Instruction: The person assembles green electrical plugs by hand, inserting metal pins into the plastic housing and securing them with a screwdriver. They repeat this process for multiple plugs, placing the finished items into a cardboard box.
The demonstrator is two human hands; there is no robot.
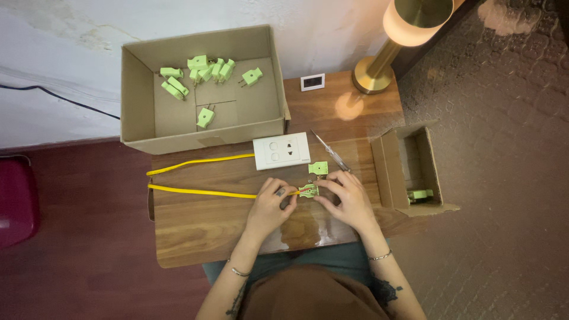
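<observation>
On a small wooden table (pixel 207 231), my left hand (pixel 269 207) pinches the end of a yellow cable (pixel 195 191) where it meets an opened green plug half (pixel 307 190). My right hand (pixel 347 198) holds that plug half from the right side with its fingertips. The other green plug cover (pixel 318 168) lies just above, beside a screwdriver (pixel 332 153). The cable loops left and back to a white socket plate (pixel 281 150).
A large open cardboard box (pixel 139 104) at the back left holds several green plugs (pixel 207 70). A smaller box (pixel 391 172) at the right edge holds one green plug (pixel 419 194). A brass lamp (pixel 385 56) and a small white card (pixel 312 82) stand at the back.
</observation>
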